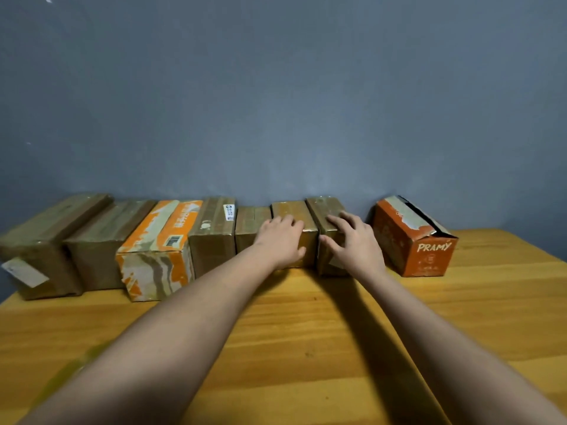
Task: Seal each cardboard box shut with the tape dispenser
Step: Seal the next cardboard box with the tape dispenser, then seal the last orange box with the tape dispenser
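A blue-grey painted wall [276,87] fills the upper half of the view, and below it a honey-coloured wooden plank table [306,348] runs to the bottom edge, its corners cut off by the frame. Along the table's far side, against the wall, stand eight cardboard boxes in a row.

From the left: a large brown taped box with a white label on its near end [40,250], a second plain brown box [98,250] touching it, an orange-and-white printed box with a barcode [153,256], a brown box with a small white sticker on top [211,237], and a short, small brown box [250,231]. These five stand side by side with no clear gaps.

Next come two narrow brown boxes. The left hand [280,240] lies palm-down on the near end of the first narrow brown box [291,213], fingers spread over the top and thumb down the front face; it rests flat, not closed around anything. The right hand [352,240] lies the same way on the second narrow brown box [323,207], fingers splayed, thumb pointing toward the left hand. Both hands hide most of the near ends of these boxes.

Well apart to the right stands an orange box printed "PRAMY" [420,240], its top flaps torn and partly open, showing a dark interior.

No tape dispenser shows in this view. Both bare forearms reach in from the bottom edge.
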